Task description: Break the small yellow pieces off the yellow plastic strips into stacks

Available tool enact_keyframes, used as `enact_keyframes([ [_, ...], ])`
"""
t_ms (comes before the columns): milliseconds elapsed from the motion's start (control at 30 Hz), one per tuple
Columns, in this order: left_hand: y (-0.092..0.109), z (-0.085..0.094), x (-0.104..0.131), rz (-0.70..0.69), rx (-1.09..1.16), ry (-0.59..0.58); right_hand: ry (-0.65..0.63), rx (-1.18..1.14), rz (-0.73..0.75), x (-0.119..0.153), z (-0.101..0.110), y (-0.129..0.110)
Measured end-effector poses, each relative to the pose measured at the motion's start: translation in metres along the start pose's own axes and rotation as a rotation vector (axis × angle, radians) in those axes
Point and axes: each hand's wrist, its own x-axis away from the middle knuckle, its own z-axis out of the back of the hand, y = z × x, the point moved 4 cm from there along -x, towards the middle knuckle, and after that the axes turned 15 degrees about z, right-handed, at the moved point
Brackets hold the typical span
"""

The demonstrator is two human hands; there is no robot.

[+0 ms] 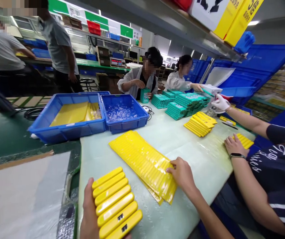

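My left hand (89, 212), at the bottom, is wrapped round a row of several rounded yellow sticks (116, 204); the two nearest ones bear small dark marks. Flat on the pale green table lies a long fan of shiny yellow sheets (142, 159), overlapping one another. My right hand (181, 172) is at the right edge of this fan, its thumb and fingertips pinched on a yellow sheet. Part of the fan's near end spreads out in loose corners.
Two blue bins, one with yellow sheets (68, 131) and one with small clear pieces (127, 125), stand behind. Teal packs (189, 101) and a yellow stack (199, 124) lie farther right. A co-worker's hand (235, 146) and a gloved hand (220, 103) are at the right.
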Motion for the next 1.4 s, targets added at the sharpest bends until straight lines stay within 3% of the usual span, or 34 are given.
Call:
enact_keyframes([
  [167,-0.006,0.001,0.001,0.053,0.063,-0.021,0.182,-0.077,0.106,0.014,-0.004,0.003],
  [267,-0.006,0.001,0.001,0.048,0.083,-0.04,0.227,-0.086,0.16,0.017,-0.006,0.007],
  [533,-0.003,0.001,0.0,0.016,0.022,-0.017,0.137,-0.105,0.218,0.005,0.002,0.011],
  [733,0.0,0.001,-0.002,0.019,0.041,-0.054,0.105,-0.305,0.25,-0.004,0.02,0.007],
  [900,-0.008,0.003,-0.005,-0.011,0.038,-0.079,0.064,-0.586,0.226,-0.002,0.045,0.011],
  [967,-0.012,0.003,-0.004,-0.073,0.001,-0.101,0.148,-0.686,0.168,0.005,0.063,0.006],
  [1067,-0.016,0.004,-0.001,-0.128,-0.043,-0.117,0.406,-0.881,0.034,0.026,0.09,-0.024],
  [1100,-0.017,0.004,-0.001,-0.125,-0.038,-0.12,0.426,-0.939,0.039,0.034,0.095,-0.043],
  [1267,-0.011,0.001,0.001,-0.081,0.061,-0.164,0.213,-1.071,0.145,0.068,0.088,-0.145],
  [1400,-0.007,0.0,0.002,-0.049,0.108,-0.19,0.142,-1.046,0.121,0.08,0.076,-0.172],
])
